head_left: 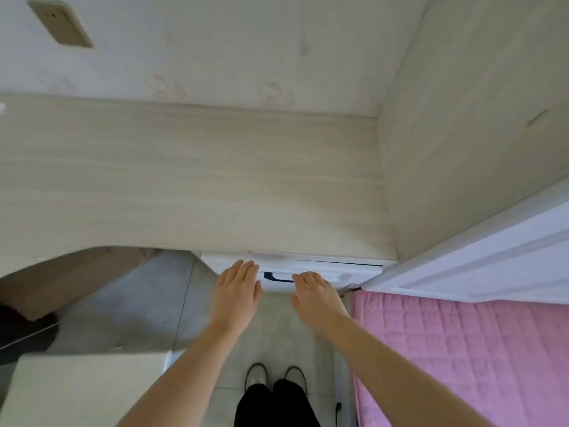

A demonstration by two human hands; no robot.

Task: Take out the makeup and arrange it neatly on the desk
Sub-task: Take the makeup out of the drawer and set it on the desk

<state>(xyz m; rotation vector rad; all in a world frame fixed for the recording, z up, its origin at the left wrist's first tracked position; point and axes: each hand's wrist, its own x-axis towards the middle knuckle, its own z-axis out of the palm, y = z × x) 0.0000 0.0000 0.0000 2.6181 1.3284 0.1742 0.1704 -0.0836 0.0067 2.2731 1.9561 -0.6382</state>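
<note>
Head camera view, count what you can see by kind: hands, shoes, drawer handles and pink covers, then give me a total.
Hands: 2, left hand and right hand, both at the white drawer
Shoes: 2, left shoe and right shoe
Dark drawer handle: 1
Pink quilted cover: 1
Total: 6

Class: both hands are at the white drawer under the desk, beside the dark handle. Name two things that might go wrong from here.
1. The right hand covers the end of the handle, fingers curled; whether it grips is unclear, so a pull might slip.
2. The left hand lies flat on the drawer front; if it presses while the other pulls, the drawer may jam or fingers may be pinched under the desk edge.
</note>
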